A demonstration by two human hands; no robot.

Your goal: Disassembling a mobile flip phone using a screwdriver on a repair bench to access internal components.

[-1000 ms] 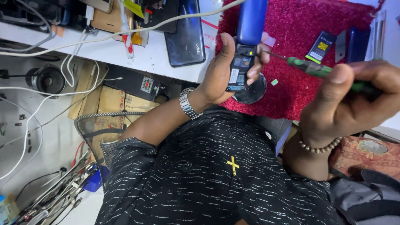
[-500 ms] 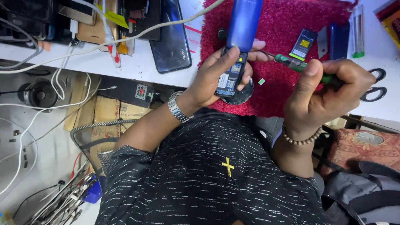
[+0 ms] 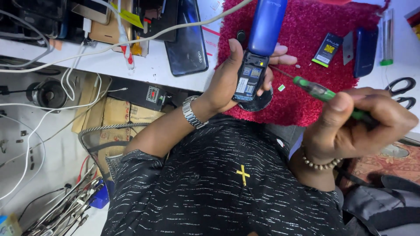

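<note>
Left hand (image 3: 227,83) cradles the opened blue phone (image 3: 258,52), circuitry facing up for access; right hand (image 3: 363,126) pinches a green screwdriver (image 3: 321,91), tip angled into it.

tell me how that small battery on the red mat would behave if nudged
The battery looks flat and slab-shaped, so it likely slides rather than rolls. The fuzzy red mat probably grips it. It seems small and light, likely stiff.

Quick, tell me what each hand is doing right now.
Left hand: closed around an opened blue phone, back side showing.
Right hand: closed on a green screwdriver, tip pointing at the phone.
</note>
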